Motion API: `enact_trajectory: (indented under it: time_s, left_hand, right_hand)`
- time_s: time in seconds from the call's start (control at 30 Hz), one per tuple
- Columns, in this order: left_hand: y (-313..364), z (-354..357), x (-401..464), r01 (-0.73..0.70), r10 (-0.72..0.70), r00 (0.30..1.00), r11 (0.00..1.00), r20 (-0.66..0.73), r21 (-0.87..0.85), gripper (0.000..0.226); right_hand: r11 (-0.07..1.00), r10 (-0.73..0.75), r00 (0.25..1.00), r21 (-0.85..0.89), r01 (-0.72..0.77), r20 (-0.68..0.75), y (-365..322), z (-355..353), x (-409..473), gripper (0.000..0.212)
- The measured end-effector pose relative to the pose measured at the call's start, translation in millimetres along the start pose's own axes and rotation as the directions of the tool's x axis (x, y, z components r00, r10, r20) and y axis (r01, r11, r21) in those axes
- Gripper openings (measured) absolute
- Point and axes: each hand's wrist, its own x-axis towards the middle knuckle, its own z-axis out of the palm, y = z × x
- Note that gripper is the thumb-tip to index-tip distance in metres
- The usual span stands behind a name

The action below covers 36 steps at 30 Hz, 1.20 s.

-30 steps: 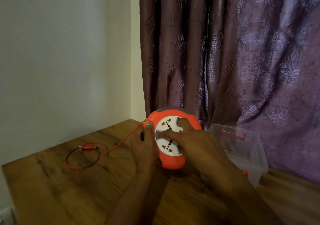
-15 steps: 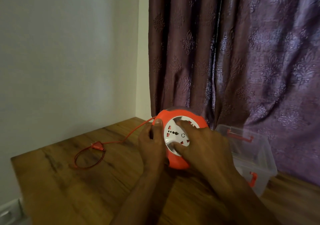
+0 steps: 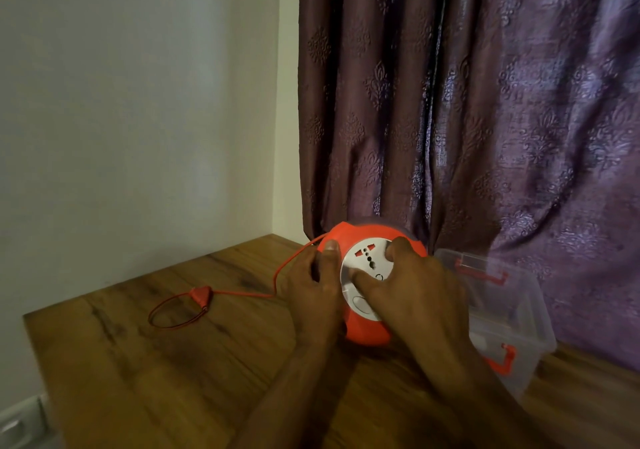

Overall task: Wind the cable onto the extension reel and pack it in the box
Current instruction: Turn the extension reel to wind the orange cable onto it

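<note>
An orange reel with white socket face, orange cable, brown wood-grain table, purple floral-patterned curtain.

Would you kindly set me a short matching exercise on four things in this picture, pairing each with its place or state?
Things:
1. extension reel
2. plug
3. clear box
4. left hand

Places or states:
A. open, right of the reel
B. grips the reel's left rim
C. lies on the table, cable looped beside it
D. stands on edge between both hands

Pairs: 1-D, 2-C, 3-A, 4-B
</note>
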Motion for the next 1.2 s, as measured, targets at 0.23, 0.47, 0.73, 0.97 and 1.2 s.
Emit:
enact_trajectory:
  time_s: [0.23,0.47,0.73,0.97,1.2]
  left_hand:
    - [14.2,-1.2,-4.0,-0.01,0.009,1.0,0.998,0.03,0.058,0.023]
    - [14.8,-3.6,-0.3,0.02,-0.021,0.999,0.999,0.024,0.035,0.038]
    - [4.6,-4.7,3.5,0.064,-0.063,0.997,0.998,-0.04,0.016,0.035]
    - [5.3,-4.2,3.4,0.108,-0.108,0.993,0.994,-0.045,-0.019,0.027]
    - [7.3,-3.5,0.4,0.079,-0.079,0.996,0.997,-0.037,-0.001,0.036]
  right_hand:
    - [0.979,0.157,0.987,0.122,-0.161,0.038,7.0,2.4,7.5,0.066]
    - [0.996,-0.061,0.995,0.066,0.066,-0.073,10.8,-10.5,9.9,0.039]
    - [0.934,-0.326,0.897,-0.041,0.354,0.299,5.5,-28.6,11.0,0.06]
    - [0.902,-0.375,0.84,-0.054,0.428,0.391,8.8,-19.9,6.0,0.074]
    - [0.907,-0.334,0.877,-0.136,0.398,0.345,1.9,-11.2,1.2,0.059]
